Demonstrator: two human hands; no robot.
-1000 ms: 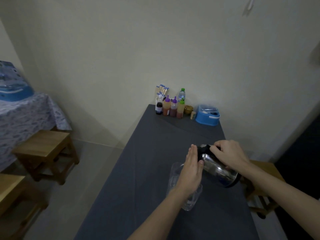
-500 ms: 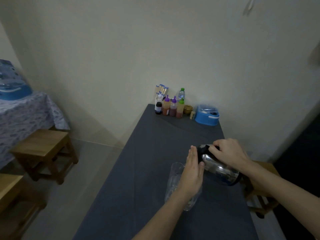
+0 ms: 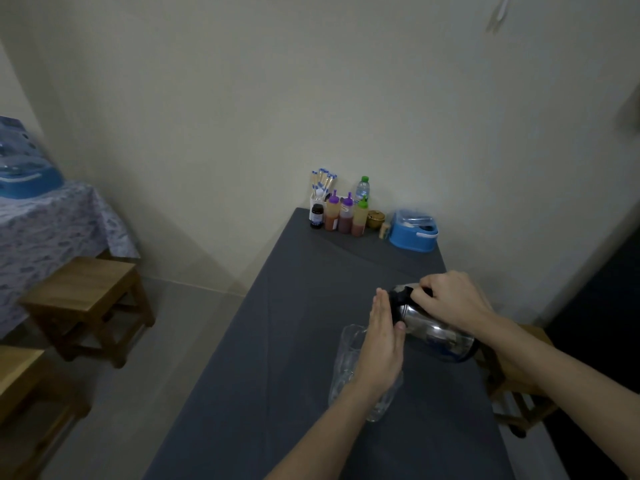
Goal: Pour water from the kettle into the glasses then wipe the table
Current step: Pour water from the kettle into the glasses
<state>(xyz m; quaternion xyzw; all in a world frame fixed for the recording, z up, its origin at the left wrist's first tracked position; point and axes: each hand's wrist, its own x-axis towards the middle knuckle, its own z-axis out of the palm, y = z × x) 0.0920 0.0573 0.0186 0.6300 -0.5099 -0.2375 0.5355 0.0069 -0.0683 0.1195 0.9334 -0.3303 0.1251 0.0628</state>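
The kettle (image 3: pixel 433 336) is held in the air over the near half of the table (image 3: pixel 277 375), tipped with its black top down toward a clear glass (image 3: pixel 346 362) just left of and below it. Its black handle is gripped from above by the right hand (image 3: pixel 450 299), whose fingers are curled round it. The left hand (image 3: pixel 381 348) is held flat and on edge just left of the kettle, its fingers straight and together and their tips beside the black top; nothing is gripped by it, and whether the kettle or the glass is touched cannot be told. The glass is partly hidden behind this hand, and whether more than one stands there cannot be made out. The table is covered by a dark grey cloth. Well beyond the kettle, against the wall, sauce bottles (image 3: pixel 346 216), a water bottle (image 3: pixel 362 188) and a blue box (image 3: pixel 414 233) are lined up. Far left of the kettle a wooden stool (image 3: pixel 86 299) is seen on the floor beside a patterned tablecloth (image 3: pixel 52 223). Another stool (image 3: pixel 519 400) is partly seen just right of the kettle, below the right forearm.
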